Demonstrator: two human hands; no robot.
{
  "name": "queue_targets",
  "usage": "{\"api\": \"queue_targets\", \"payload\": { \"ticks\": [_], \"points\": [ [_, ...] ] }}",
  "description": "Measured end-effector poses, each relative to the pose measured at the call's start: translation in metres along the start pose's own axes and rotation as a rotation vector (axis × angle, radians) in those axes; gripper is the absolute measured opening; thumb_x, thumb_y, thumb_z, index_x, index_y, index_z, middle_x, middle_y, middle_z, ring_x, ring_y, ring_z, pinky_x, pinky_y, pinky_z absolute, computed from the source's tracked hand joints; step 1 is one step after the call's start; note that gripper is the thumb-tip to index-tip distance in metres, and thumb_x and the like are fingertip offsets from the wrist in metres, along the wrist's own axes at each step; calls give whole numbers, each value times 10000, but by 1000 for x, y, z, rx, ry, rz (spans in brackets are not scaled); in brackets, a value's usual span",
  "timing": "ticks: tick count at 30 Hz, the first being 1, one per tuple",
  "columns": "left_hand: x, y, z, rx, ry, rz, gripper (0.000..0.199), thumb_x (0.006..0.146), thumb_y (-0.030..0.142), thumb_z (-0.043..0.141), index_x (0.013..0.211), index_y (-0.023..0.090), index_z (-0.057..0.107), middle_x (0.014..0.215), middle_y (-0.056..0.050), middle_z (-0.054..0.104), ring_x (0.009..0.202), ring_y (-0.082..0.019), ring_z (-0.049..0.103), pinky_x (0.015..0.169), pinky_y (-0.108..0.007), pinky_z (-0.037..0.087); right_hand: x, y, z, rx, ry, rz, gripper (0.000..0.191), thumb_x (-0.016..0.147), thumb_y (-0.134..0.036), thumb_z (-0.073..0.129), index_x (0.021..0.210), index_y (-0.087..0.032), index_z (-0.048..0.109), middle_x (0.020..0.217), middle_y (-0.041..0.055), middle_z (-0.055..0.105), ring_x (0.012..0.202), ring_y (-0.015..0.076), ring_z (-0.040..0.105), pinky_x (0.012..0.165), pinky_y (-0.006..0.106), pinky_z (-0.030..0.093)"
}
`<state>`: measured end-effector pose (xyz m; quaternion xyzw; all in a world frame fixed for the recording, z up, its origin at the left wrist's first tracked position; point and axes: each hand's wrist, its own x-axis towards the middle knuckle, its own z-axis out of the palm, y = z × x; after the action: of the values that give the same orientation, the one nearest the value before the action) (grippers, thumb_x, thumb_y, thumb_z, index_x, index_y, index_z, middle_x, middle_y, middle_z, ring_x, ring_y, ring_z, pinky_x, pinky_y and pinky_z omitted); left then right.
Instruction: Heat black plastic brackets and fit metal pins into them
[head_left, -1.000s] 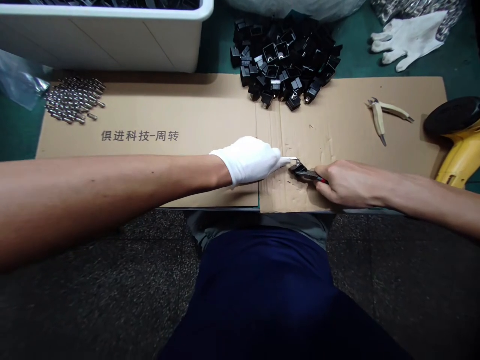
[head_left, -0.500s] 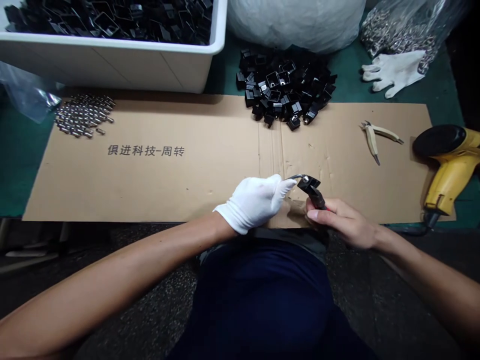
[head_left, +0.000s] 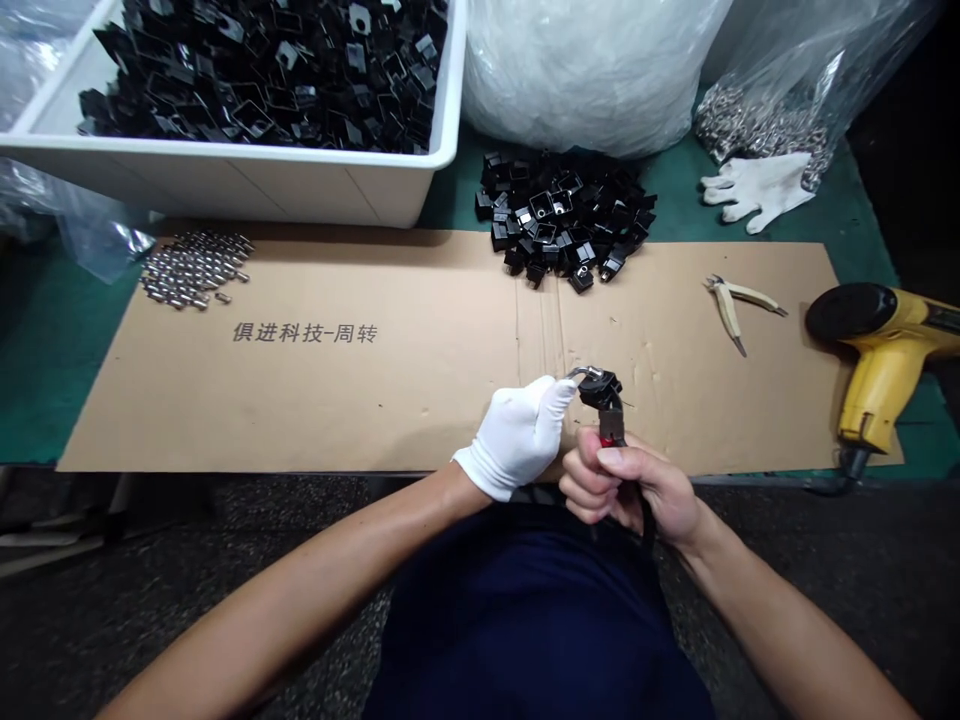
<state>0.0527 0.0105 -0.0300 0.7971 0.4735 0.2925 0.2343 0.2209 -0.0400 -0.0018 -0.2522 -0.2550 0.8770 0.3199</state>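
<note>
My left hand (head_left: 521,430), in a white glove, is closed around a thin bent metal rod (head_left: 576,371) that looks like a hex key. Its far end meets a small silver fitting (head_left: 596,372) on a small black bracket (head_left: 600,390). My bare right hand (head_left: 630,480) is closed on pliers (head_left: 612,425) with dark jaws and a bit of red handle showing. The jaws are at the bracket's lower side and appear to grip it. My fingers hide most of the pliers' handles and most of the rod.
Cardboard (head_left: 315,410) covers the green bench. Behind lie a pile of black brackets (head_left: 562,215), a white bin (head_left: 300,185) of black parts and plastic bags. Small metal fittings (head_left: 195,268) are heaped left. Cream-handled nippers (head_left: 727,310), a white glove (head_left: 757,190) and a yellow heat gun (head_left: 874,370) lie right.
My view has tilted and shifted a little. My right hand has come closer to my left hand, and the pliers with the bracket have turned more upright.
</note>
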Motion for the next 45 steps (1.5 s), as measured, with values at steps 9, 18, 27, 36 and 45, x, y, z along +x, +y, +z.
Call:
{"api": "queue_targets", "payload": {
  "ticks": [9, 18, 27, 36, 45],
  "points": [
    [10, -11, -22, 249, -290, 210, 460, 1083, 238, 243, 1235, 123, 662, 911, -99, 750, 741, -206, 719, 676, -309, 541, -9, -23, -22, -365, 91, 89, 307, 964, -465, 529, 808, -243, 383, 664, -58, 323, 581, 133, 295, 532, 278, 276],
    [32, -6, -55, 372, -588, 273, 488, 1000, 181, 441, 1481, 190, 523, 992, -113, 783, 681, -202, 716, 681, -308, 543, -22, -72, -25, -1071, 152, 185, 297, 996, -325, 552, 754, -208, 425, 738, -31, 426, 681, 142, 335, 614, 305, 261],
    [46, -22, -51, 464, -747, 359, 417, 1034, 315, 408, 1362, 276, 662, 750, -78, 732, 550, -202, 618, 591, -313, 450, -20, -76, -27, -1700, 97, 369, 185, 978, -301, 476, 815, -218, 504, 653, 4, 556, 537, 155, 452, 544, 326, 299],
    [48, -17, -53, 532, -640, 405, 409, 1050, 328, 396, 1372, 270, 641, 895, -80, 753, 583, -180, 635, 530, -267, 346, -22, -89, -33, -1451, -8, 311, 211, 1016, -329, 472, 841, -212, 491, 733, -18, 519, 637, 143, 431, 593, 305, 324],
    [30, -24, -39, 239, -308, 347, 449, 1086, 320, 298, 1034, 192, 725, 711, -7, 663, 563, -131, 580, 527, -246, 365, -15, -60, -32, -1144, -26, 58, 341, 1044, -351, 500, 756, -214, 379, 751, -37, 393, 671, 126, 339, 606, 291, 301]
  ]
}}
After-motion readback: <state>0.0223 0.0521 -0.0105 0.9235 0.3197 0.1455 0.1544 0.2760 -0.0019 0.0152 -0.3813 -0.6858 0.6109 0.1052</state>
